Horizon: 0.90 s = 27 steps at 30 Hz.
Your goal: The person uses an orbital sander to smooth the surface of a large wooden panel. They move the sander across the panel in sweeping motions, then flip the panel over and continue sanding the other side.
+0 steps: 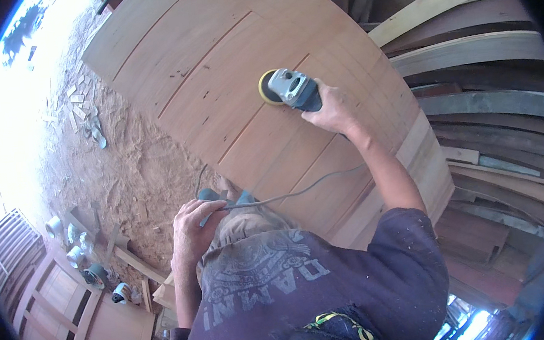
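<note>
Cable [287, 196], thin and grey, is running pinched through left hand [192, 230], its slack risking fouling the silver-and-black, round-padded sander [294, 88] right hand [333, 109] is gripping!

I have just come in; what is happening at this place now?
A person grips a sander in the right hand, its yellow-edged disc at the face of a large wooden panel. The left hand holds the cord near the body. Long boards lie stacked at the right. Whether the disc is spinning, I cannot tell.
</note>
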Each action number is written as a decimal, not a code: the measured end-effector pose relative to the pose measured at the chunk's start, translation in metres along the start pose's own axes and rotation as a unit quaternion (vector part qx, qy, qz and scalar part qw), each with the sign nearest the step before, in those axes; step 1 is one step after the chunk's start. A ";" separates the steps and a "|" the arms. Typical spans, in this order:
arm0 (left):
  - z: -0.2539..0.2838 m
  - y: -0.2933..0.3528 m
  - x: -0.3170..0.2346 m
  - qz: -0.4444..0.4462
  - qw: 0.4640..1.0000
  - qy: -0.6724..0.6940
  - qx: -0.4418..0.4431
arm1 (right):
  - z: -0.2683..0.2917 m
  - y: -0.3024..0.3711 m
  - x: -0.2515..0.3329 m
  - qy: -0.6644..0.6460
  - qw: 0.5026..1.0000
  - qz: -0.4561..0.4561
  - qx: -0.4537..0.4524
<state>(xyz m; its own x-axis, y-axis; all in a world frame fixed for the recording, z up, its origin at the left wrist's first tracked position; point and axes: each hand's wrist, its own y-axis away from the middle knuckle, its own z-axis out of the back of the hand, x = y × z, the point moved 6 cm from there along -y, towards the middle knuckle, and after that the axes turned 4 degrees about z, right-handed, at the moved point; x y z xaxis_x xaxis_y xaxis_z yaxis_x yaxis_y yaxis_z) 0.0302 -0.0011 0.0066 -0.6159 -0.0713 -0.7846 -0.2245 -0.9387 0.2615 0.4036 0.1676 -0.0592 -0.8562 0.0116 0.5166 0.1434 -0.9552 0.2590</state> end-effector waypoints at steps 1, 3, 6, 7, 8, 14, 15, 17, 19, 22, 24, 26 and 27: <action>-0.003 -0.007 -0.005 -0.001 1.000 -0.004 0.007 | 0.010 -0.004 -0.010 -0.005 1.000 0.000 -0.018; -0.009 -0.018 -0.013 -0.003 1.000 -0.008 0.019 | 0.029 -0.016 -0.033 -0.033 0.999 -0.022 -0.026; -0.019 -0.033 -0.027 -0.009 0.999 -0.006 0.032 | 0.058 -0.035 -0.067 -0.029 0.998 -0.058 -0.016; -0.023 -0.039 -0.032 -0.014 0.999 -0.003 0.038 | 0.066 -0.039 -0.085 -0.036 0.997 -0.063 -0.030; -0.027 -0.045 -0.035 -0.016 0.999 -0.004 0.046 | 0.077 -0.046 -0.102 -0.042 0.996 -0.066 -0.045; -0.049 -0.068 -0.051 -0.016 0.997 -0.015 0.075 | 0.126 -0.074 -0.166 -0.024 0.993 -0.078 -0.088; -0.051 -0.071 -0.055 -0.020 0.997 -0.013 0.076 | 0.133 -0.077 -0.184 -0.011 0.992 -0.093 -0.087; -0.056 -0.073 -0.061 -0.020 0.997 -0.017 0.079 | 0.151 -0.084 -0.196 0.010 0.990 -0.117 -0.080; -0.062 -0.070 -0.063 -0.017 0.996 -0.023 0.084 | 0.163 -0.095 -0.228 -0.019 0.991 -0.111 -0.075; -0.067 -0.058 -0.067 -0.017 0.994 -0.025 0.101 | 0.177 -0.092 -0.242 -0.037 0.990 -0.114 -0.072; -0.060 -0.047 -0.062 -0.035 0.996 -0.025 0.073 | 0.172 -0.067 -0.242 -0.124 0.976 -0.117 -0.135; -0.053 -0.025 -0.040 -0.012 0.998 -0.038 0.057 | 0.152 -0.035 -0.224 -0.182 0.961 -0.149 -0.142; -0.045 -0.018 -0.035 0.018 0.998 -0.032 0.060 | 0.143 -0.017 -0.205 -0.193 0.957 -0.179 -0.126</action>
<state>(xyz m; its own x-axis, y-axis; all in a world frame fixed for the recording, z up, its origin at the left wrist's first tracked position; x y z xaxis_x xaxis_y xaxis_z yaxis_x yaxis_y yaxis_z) 0.0900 0.0030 0.0038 -0.6713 -0.0788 -0.7370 -0.2882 -0.8884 0.3575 0.6475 0.2235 -0.0525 -0.5746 0.4129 0.7067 -0.2908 -0.9101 0.2952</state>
